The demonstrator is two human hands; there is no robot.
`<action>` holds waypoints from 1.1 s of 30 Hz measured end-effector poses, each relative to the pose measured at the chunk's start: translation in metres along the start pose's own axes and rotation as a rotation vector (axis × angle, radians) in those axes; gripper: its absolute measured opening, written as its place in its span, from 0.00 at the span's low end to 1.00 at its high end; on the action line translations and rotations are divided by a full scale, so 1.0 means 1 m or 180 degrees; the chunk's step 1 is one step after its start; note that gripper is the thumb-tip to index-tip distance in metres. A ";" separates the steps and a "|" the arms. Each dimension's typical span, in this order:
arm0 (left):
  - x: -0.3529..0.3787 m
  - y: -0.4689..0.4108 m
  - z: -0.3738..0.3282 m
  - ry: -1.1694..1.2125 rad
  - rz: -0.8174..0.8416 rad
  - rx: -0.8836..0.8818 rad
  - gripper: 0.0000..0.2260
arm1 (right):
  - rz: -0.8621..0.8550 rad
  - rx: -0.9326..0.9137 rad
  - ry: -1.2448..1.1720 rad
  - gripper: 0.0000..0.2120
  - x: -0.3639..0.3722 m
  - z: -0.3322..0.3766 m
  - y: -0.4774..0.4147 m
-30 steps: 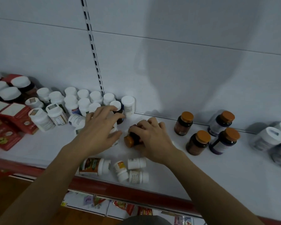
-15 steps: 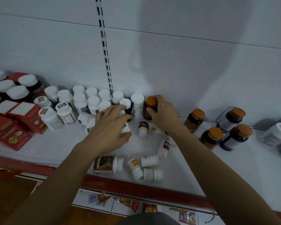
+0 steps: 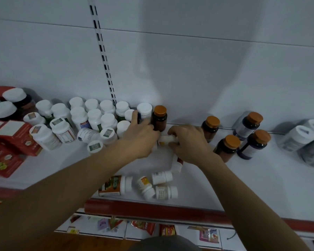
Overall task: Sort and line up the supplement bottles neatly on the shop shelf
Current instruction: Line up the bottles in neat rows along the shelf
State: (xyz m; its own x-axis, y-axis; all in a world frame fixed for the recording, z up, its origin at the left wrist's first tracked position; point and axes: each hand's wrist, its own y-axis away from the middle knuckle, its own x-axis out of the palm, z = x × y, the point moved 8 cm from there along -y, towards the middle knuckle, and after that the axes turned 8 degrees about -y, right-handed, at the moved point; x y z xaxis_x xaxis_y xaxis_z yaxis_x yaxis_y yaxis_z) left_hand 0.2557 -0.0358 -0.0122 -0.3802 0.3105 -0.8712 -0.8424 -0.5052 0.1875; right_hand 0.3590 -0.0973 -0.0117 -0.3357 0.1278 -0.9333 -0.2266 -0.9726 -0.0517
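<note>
Shelf point(image 3: 252, 187), left to right.

- **Far left:** at least three red boxes point(image 3: 13, 134), overlapping. Behind them are three dark jars point(image 3: 16, 96) with wide white caps.
- **White bottles:** a cluster of white bottles point(image 3: 94, 116), roughly eighteen, packed from the back wall forward. All are upright except one on its side near the front.
- **Left hand:** the left hand point(image 3: 140, 136) lies over the cluster's right edge, index finger straight against a white cap. The other fingers are hidden behind the knuckles, so I cannot tell if they hold anything.
- **Beside the cluster:** one amber bottle point(image 3: 159, 120) with an orange cap, upright at the back wall.
- **Between the hands:** one small white bottle point(image 3: 166, 139) on its side. The right hand point(image 3: 188, 142) has its fingers curled over it, clamped on.
- **Under the right wrist:** one more lying bottle point(image 3: 178, 163), partly covered.
- **Near the front edge:** four toppled bottles point(image 3: 161, 177), three small and one larger with an orange-green label.
- **Right of the right hand:** four orange-capped bottles point(image 3: 227, 147), upright, two by two.
- **Far right:** blurred white tubs point(image 3: 295, 138), at least two; exact count unclear.
</note>
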 end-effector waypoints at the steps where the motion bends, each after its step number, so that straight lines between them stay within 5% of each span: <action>1: -0.002 -0.001 -0.002 -0.0035 -0.0031 -0.0041 0.17 | -0.0189 -0.0059 -0.0120 0.14 -0.007 0.001 0.004; 4: -0.008 -0.002 -0.002 0.0038 -0.0094 -0.0116 0.24 | -0.0921 -0.0228 -0.0553 0.14 -0.038 0.002 0.020; 7: -0.028 0.003 0.012 0.0772 -0.0416 -0.0318 0.20 | -0.1533 -0.0058 -0.0941 0.13 -0.072 -0.013 0.036; 12: -0.058 0.024 0.012 0.4023 -0.1028 -0.0252 0.08 | -0.2415 0.0822 -0.2208 0.12 -0.113 -0.078 0.085; 16: -0.053 0.026 -0.028 0.6579 -0.1256 -0.0646 0.17 | -0.2734 0.1127 -0.2751 0.13 -0.124 -0.132 0.133; 18: -0.054 0.016 -0.047 0.7279 -0.1557 -0.1199 0.21 | -0.2874 0.1283 -0.2703 0.12 -0.132 -0.161 0.160; 21: -0.070 0.002 -0.070 0.7468 -0.1994 -0.1530 0.21 | -0.3112 0.1520 -0.2783 0.13 -0.142 -0.205 0.207; 26: -0.141 -0.022 -0.144 0.7357 -0.2339 -0.0773 0.17 | -0.3202 0.1688 -0.2954 0.10 -0.162 -0.290 0.283; 30: -0.194 -0.052 -0.242 0.7169 -0.1973 -0.0157 0.15 | -0.3004 0.1876 -0.2579 0.11 -0.186 -0.370 0.345; 33: -0.221 -0.079 -0.307 0.6966 -0.1576 0.0032 0.23 | -0.2897 0.2087 -0.2263 0.13 -0.207 -0.431 0.393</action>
State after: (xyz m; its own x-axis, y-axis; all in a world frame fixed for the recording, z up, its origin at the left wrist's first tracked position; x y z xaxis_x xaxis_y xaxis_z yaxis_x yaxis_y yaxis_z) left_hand 0.5235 -0.3117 0.0260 0.6682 -0.7254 0.1654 -0.7120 -0.6879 -0.1408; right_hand 0.7335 -0.5894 0.0081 -0.1867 0.9476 -0.2591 -0.9527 -0.2390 -0.1877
